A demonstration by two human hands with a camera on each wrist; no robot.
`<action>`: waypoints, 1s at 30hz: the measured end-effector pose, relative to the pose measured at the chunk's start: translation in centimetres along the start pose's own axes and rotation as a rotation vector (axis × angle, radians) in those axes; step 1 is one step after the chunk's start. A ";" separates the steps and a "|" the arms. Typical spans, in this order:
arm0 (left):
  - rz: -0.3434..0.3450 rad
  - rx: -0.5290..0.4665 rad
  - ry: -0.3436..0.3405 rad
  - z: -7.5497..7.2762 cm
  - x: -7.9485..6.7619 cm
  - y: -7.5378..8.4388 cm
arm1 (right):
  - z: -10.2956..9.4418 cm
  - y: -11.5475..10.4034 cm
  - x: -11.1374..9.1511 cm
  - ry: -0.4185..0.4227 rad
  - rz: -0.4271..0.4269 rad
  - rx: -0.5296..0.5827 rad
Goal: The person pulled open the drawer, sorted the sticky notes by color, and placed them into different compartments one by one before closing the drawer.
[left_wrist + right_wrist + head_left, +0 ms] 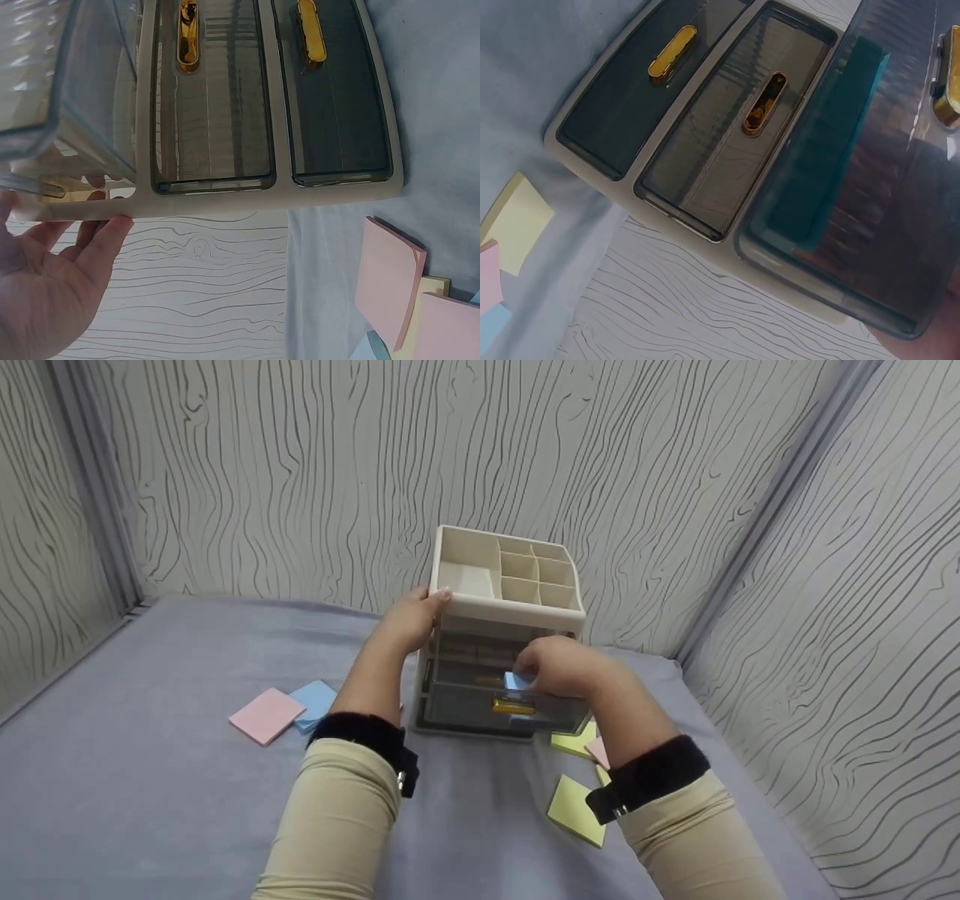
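A cream desk organizer [508, 609] with smoky see-through drawers stands on the cloth. Its top drawer [555, 712] is pulled out and has a gold handle [513, 706]. My left hand [411, 619] grips the organizer's left side near the top, thumb on the rim. Over the open drawer, my right hand [564, 666] pinches a blue sticky note pad [514, 681]; the hand covers part of it. Through the drawer wall in the right wrist view, the pad [829, 142] looks teal. Two lower drawers [214, 120] are closed in the left wrist view.
Left of the organizer lie a pink sticky note pad [267, 715] and blue pads [313, 701]. On the right are a yellow pad [577, 810] and more yellow and pink pads, partly behind my right arm. Wood-grain patterned walls [300, 472] enclose the back and sides.
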State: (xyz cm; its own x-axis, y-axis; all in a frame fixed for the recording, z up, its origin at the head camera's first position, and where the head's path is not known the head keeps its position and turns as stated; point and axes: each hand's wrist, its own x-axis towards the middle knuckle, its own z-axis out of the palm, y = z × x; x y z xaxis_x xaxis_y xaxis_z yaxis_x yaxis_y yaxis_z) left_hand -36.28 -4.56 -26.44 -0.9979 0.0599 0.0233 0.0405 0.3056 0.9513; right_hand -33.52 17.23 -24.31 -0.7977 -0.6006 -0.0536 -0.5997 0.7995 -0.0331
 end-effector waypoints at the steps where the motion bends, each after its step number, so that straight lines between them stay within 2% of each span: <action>1: 0.001 -0.001 0.000 0.0 0.0 0.0 | 0.0 0.1 0.0 0.011 -0.012 -0.003; 7: 0.003 0.012 -0.003 0.0 0.2 -0.1 | -0.3 1.0 -0.7 0.137 -0.105 0.023; 13: -0.002 -0.016 -0.009 0.0 0.3 -0.2 | -0.8 2.8 -2.1 0.283 -0.087 0.210; 16: -0.009 -0.001 -0.005 0.0 0.2 -0.2 | -0.9 3.9 -3.0 0.336 -0.022 0.294; 20: -0.034 0.019 0.002 0.0 0.2 -0.2 | -0.5 6.0 -4.3 0.353 0.109 0.394; 24: -0.047 0.022 0.009 0.1 0.2 -0.3 | 0.9 8.5 -5.5 0.357 0.225 0.400; 30: -0.054 0.037 0.024 0.1 0.1 -0.3 | 4.2 12.1 -6.8 0.370 0.403 0.357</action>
State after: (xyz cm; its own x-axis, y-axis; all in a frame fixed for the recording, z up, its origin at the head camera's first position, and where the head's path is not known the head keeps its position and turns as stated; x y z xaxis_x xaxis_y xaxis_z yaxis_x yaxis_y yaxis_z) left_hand -36.41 -4.50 -26.74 -0.9996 0.0201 -0.0201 -0.0120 0.3429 0.9393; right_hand -35.11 30.99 -28.54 -0.9628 -0.1650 0.2138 -0.2424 0.8768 -0.4152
